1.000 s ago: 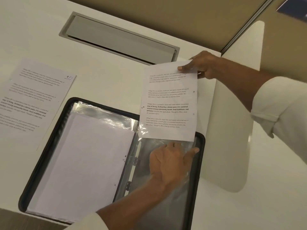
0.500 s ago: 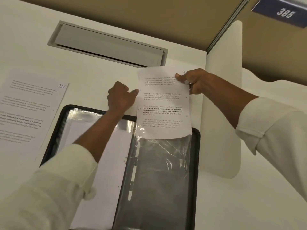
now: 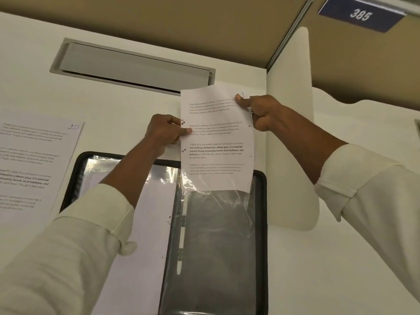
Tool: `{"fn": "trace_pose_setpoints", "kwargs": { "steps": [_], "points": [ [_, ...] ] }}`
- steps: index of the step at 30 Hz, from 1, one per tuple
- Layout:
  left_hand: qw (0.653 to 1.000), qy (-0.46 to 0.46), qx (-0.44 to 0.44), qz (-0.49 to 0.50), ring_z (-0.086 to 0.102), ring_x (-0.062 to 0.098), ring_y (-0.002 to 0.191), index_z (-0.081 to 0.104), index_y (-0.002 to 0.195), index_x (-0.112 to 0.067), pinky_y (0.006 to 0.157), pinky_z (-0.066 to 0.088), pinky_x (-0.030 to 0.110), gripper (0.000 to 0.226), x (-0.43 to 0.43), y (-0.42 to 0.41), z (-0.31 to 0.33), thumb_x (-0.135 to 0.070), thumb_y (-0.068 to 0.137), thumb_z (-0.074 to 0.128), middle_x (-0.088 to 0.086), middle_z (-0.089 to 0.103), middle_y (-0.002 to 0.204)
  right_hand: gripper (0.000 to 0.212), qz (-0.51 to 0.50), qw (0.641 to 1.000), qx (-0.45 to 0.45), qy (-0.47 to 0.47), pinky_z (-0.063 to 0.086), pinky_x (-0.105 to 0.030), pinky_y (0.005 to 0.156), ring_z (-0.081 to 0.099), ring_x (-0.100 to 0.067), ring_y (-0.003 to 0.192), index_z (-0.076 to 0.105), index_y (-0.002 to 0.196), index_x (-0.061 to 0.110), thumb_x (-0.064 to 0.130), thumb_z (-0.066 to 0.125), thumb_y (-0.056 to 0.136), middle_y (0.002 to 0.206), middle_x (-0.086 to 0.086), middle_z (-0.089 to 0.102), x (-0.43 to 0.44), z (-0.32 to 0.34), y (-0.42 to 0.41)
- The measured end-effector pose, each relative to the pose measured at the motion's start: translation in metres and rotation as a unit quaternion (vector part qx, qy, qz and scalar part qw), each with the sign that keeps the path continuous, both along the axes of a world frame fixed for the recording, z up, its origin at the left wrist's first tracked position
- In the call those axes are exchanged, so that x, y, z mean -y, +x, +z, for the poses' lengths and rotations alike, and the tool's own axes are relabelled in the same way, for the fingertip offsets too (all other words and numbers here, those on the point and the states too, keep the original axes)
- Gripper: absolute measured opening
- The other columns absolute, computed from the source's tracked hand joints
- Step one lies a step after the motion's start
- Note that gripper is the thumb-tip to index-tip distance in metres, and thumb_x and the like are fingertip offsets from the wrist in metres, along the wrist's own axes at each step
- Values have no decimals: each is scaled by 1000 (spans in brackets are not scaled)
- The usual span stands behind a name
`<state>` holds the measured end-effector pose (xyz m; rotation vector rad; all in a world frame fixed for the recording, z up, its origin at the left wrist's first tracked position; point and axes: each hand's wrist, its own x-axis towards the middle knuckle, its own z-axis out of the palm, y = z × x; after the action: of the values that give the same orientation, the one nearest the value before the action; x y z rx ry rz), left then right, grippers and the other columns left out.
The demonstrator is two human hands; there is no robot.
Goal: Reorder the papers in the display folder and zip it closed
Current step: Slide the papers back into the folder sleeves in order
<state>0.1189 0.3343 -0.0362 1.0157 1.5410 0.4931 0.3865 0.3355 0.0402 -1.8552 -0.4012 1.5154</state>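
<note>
A black zip display folder (image 3: 261, 223) lies open on the white desk. Its right half shows a clear plastic sleeve (image 3: 218, 242); its left half holds a white sheet (image 3: 145, 246) under plastic. A printed paper (image 3: 216, 142) sticks far out of the top of the right sleeve, only its bottom edge inside. My left hand (image 3: 166, 133) pinches the paper's left edge near the punch holes. My right hand (image 3: 259, 110) pinches its top right corner.
A second printed sheet marked 10 (image 3: 29, 160) lies on the desk left of the folder. A grey cable flap (image 3: 131, 67) is set in the desk behind. A white divider panel (image 3: 291, 133) stands right of the folder, with a blue 385 sign (image 3: 360, 14) above.
My left hand left the clear sleeve, rose to the paper and now pinches its left edge. The paper has come further up out of the sleeve. The camera tilted up.
</note>
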Motion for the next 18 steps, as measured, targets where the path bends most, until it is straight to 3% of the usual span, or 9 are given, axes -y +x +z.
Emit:
{"fn": "trace_pose_setpoints", "kwargs": {
  "steps": [2,4,9,11,14,18],
  "points": [
    [1000,4,-1,-24,73,21,82,75,98,-2,68,60,32,33,-2,-3,-1,-14,76,96,9,80,97,52,19,999,35,7,64,-49,84,79,-27,91,67,122,-3,19,90,81,104,-14,80,5,-1,0],
    [999,15,-2,-35,71,22,81,72,87,-7,72,61,35,24,-2,-8,-1,-11,79,94,8,78,91,45,46,995,84,12,65,-39,74,78,-24,89,70,115,0,21,91,80,103,-10,79,13,0,-1],
    [997,54,2,-54,71,22,80,69,83,-13,68,58,35,22,5,-17,-6,-10,82,91,1,75,84,32,115,981,154,-24,59,-26,51,76,-22,79,70,105,-1,4,89,80,100,-12,78,32,1,-2],
    [996,63,10,-60,70,22,79,70,85,-12,64,56,32,20,8,-20,-9,-9,84,89,3,75,86,26,125,977,167,-42,61,-30,57,75,-24,79,66,95,2,0,88,80,100,-15,77,42,-1,-3],
    [994,79,10,-73,72,21,82,74,93,-11,62,55,30,16,11,-24,-11,-11,85,89,7,78,97,27,148,969,186,-69,65,-44,80,74,-30,87,60,79,5,-4,86,81,100,-19,75,58,-7,-5],
    [990,98,18,-101,73,19,83,73,91,-12,64,57,31,15,12,-20,-9,-12,87,88,6,79,101,31,175,948,244,-109,64,-50,85,76,-32,92,65,94,-1,-2,91,75,99,-20,76,78,-14,-4]
  ]
}}
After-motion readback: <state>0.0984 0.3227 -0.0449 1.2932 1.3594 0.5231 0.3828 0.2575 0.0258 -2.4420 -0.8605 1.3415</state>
